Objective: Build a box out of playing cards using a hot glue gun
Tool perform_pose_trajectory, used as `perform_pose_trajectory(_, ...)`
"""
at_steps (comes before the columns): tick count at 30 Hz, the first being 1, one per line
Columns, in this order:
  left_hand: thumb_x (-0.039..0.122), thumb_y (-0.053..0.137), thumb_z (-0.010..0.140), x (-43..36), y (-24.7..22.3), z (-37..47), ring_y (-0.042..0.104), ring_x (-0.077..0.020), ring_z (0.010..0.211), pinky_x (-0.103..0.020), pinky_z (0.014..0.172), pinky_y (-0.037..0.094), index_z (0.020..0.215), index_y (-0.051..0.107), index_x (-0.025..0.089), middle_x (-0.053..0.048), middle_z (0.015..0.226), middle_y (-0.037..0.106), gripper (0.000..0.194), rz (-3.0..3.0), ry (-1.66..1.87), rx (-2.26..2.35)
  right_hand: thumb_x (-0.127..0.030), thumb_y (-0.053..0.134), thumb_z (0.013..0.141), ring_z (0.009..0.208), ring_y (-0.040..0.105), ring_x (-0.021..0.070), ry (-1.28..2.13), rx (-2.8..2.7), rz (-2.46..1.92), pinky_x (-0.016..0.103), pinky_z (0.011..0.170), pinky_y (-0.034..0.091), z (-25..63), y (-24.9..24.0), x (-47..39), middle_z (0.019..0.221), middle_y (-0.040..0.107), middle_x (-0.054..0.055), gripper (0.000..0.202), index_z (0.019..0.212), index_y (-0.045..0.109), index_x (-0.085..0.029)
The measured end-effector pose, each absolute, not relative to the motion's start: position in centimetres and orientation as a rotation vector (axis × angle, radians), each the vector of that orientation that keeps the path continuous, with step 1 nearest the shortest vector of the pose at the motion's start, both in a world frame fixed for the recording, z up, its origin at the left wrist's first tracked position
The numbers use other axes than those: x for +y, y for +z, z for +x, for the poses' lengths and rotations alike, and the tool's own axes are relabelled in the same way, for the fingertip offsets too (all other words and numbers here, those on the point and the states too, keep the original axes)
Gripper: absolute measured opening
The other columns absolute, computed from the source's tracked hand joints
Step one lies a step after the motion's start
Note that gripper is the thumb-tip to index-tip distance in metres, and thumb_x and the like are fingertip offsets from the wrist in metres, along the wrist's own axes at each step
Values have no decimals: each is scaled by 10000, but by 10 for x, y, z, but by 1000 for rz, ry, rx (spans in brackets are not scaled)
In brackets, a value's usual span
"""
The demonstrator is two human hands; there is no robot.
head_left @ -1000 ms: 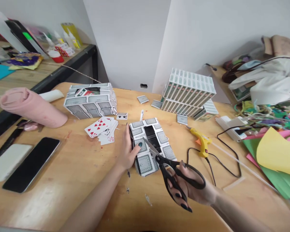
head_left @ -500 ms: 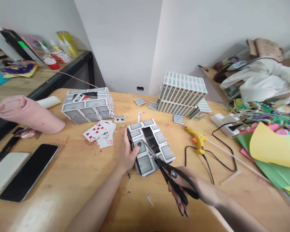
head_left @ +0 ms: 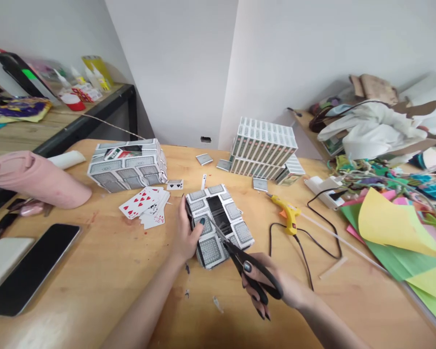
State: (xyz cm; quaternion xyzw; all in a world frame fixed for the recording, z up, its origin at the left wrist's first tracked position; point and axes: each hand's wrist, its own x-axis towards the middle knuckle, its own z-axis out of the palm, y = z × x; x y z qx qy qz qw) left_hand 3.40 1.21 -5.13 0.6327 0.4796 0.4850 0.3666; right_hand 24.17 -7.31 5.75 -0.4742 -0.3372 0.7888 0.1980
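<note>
A box covered in grey-patterned playing cards [head_left: 210, 249], with a dark rectangular opening in its top, lies at the centre of the table. My left hand [head_left: 187, 230] grips its left side, thumb on top. Black-handled scissors [head_left: 253, 264] are in my right hand [head_left: 267, 281], fingers through the handles. Their blades reach over the card-covered top at the edge of the opening; whether they are fully closed is hard to tell. Loose playing cards [head_left: 142, 202] lie fanned left of the box.
Another card-covered box [head_left: 131, 169] stands at the back left, stacked card packs [head_left: 263, 145] at the back right. A yellow glue gun [head_left: 288, 215] with its cord lies on the right, near coloured paper [head_left: 392, 228]. A phone [head_left: 34, 269] and pink roll [head_left: 39, 179] are left.
The view has shifted, so most things sit slightly further left and lower. The scissor handles look closer together. My left hand keeps its grip on the box.
</note>
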Motion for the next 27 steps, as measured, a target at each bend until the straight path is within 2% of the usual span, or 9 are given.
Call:
perform_pose_trajectory(9,381,466,879,12,-48,37,144,-260,1417,-438,1157,112,1478,57,242,-84,1541,136,738,1569,1285,1263,-690,639,625,287,456,84,2162,-852,-1274,167,261,298,236,47,-79,430,436,-67,563,663,460,-158)
perform_pose_trajectory(15,374,460,884,11,-49,38,138,-269,1414,-456,1152,120,1477,46,234,-97,1539,129,738,1605,1284,1304,-726,606,632,301,462,81,2126,-862,-1272,172,272,306,227,48,-82,447,438,-75,585,692,439,-168)
perform_pose_trajectory(21,363,471,874,11,-48,38,154,-271,1411,-445,1153,126,1478,55,224,-100,1532,146,746,1604,1284,1309,-699,590,682,373,529,88,2049,-1038,-1349,187,355,394,229,54,-82,493,483,-67,556,726,424,-171)
perform_pose_trajectory(27,339,480,872,11,-50,37,150,-270,1416,-445,1158,120,1479,57,235,-91,1536,141,747,1573,1275,1317,-710,621,634,314,471,77,2068,-943,-1353,175,296,333,226,51,-81,443,453,-79,573,676,422,-174)
